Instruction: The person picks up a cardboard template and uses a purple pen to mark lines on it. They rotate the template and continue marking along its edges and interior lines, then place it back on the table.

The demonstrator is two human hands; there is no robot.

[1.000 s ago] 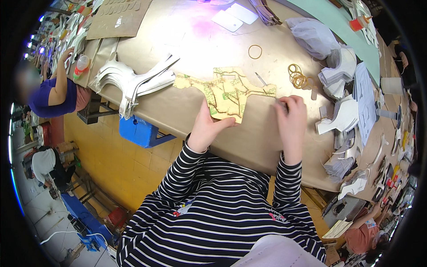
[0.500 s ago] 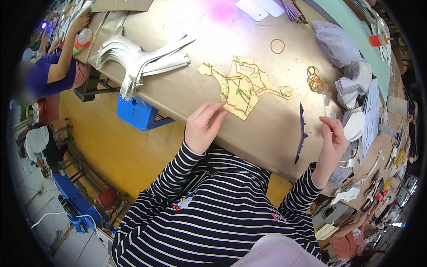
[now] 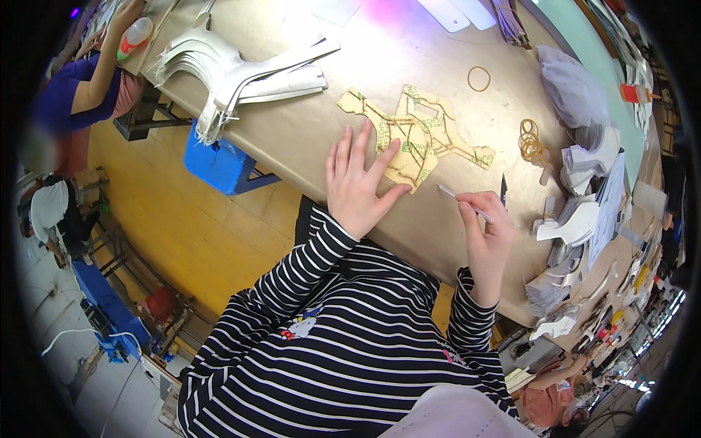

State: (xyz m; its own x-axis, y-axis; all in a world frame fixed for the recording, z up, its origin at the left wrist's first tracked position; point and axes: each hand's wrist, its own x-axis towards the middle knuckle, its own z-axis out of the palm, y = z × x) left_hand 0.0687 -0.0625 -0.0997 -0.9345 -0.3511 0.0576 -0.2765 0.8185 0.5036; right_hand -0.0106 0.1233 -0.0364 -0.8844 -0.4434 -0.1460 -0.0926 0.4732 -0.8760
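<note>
A pale yellow pattern template [image 3: 416, 146] with green print and dark-edged slots lies on the brown-covered table. My left hand [image 3: 358, 182] is spread out flat, its fingertips at the template's left and near edge. Between the fingers of my right hand [image 3: 488, 237] is a slim whitish pen [image 3: 467, 204], its tip angled left, just short of the template's lower right side. A slender dark purple pointed tool [image 3: 503, 188] shows beyond my right hand, which hides most of it.
Stacked white cut pieces [image 3: 226, 73] lie at the far left. Rubber bands [image 3: 531, 140], a clear plastic bag [image 3: 573, 84] and piles of grey-white pieces [image 3: 573, 219] line the right. A blue stool [image 3: 219, 160] stands beside the table; a person in purple [image 3: 80, 102] works at left.
My left hand has opened and moved forward and right onto the template's edge. My right hand has swung left toward the template, bringing the pen with it, and now covers much of the purple tool.
</note>
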